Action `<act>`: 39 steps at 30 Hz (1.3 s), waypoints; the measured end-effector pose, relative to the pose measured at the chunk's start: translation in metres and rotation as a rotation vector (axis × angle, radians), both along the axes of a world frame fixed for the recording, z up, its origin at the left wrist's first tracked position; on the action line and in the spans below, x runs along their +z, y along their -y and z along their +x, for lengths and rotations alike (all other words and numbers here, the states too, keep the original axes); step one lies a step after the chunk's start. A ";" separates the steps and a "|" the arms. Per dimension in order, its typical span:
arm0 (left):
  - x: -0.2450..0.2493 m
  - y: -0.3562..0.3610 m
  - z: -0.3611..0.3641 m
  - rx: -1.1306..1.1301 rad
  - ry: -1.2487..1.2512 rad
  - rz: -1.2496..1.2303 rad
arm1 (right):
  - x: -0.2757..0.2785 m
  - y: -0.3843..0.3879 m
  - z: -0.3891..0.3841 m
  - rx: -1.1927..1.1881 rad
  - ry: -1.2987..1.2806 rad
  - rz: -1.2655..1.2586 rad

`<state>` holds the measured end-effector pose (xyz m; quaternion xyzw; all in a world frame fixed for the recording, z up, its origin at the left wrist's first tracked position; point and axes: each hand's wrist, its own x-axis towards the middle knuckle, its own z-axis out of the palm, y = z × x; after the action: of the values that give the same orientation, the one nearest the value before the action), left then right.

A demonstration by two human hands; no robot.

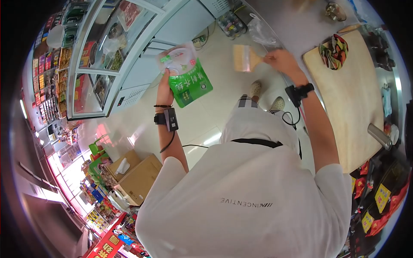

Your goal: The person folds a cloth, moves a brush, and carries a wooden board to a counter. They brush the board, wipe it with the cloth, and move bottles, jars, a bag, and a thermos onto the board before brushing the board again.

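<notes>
My left hand (164,88) grips a green and white food pouch (190,81) by its edge, with the printed side facing up. In my right hand (284,63) is a wide flat brush (246,58) with pale bristles, held by its wooden handle and pointing left. Brush and pouch are apart, both held up above the tiled floor. A dark strap with a small box sits on each wrist. The pouch hides part of the left fingers.
To the left stands a glass-fronted display fridge (97,71). A wooden board (344,99) on the right bears a patterned cloth (334,51) and a metal cylinder (380,136). Cardboard boxes (140,178) stand at lower left; a clear plastic bag (262,32) lies near the counter.
</notes>
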<state>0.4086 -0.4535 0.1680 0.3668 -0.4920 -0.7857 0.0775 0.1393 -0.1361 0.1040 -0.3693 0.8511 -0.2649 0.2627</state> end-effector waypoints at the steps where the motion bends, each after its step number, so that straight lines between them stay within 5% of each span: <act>1: -0.002 0.001 -0.006 0.034 -0.030 -0.008 | 0.009 -0.002 0.005 -0.012 0.123 -0.072; 5: -0.028 -0.005 -0.022 0.085 -0.090 0.071 | 0.032 0.043 0.058 0.015 0.449 -0.508; 11: -0.022 -0.017 -0.041 0.090 -0.261 0.231 | -0.005 0.048 0.073 -0.019 0.552 -0.317; 15: -0.015 -0.001 -0.043 0.170 -0.257 0.154 | -0.060 -0.015 0.039 0.105 -0.147 -0.041; 18: -0.021 0.006 -0.046 0.179 -0.236 0.174 | 0.011 -0.003 0.029 -0.095 0.142 -0.051; 21: -0.032 -0.001 -0.045 0.108 -0.181 0.326 | 0.018 0.039 0.033 -0.305 0.650 -0.462; 23: -0.024 -0.022 -0.045 -0.124 -0.048 -0.106 | 0.041 0.065 0.043 -0.293 0.767 -0.610; 26: -0.071 -0.009 -0.035 -0.313 -0.001 -0.280 | 0.039 0.088 0.040 -0.099 0.579 -0.399; 28: -0.036 -0.036 -0.044 -0.055 -0.039 0.273 | 0.021 0.088 0.037 -0.272 0.552 -0.386; 32: -0.038 -0.038 -0.026 -0.123 0.040 0.203 | 0.012 0.062 0.025 -0.577 0.061 -0.301; 35: -0.049 -0.033 -0.021 -0.119 0.031 0.232 | -0.021 0.000 0.009 -0.628 0.322 -0.247; 39: -0.050 -0.031 -0.044 -0.118 -0.006 0.272 | -0.021 -0.082 0.018 -0.742 0.236 -0.206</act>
<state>0.3650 -0.4227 0.1178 0.3421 -0.4012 -0.8495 -0.0177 0.1577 -0.0541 0.0828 -0.0283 0.8596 -0.4664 0.2066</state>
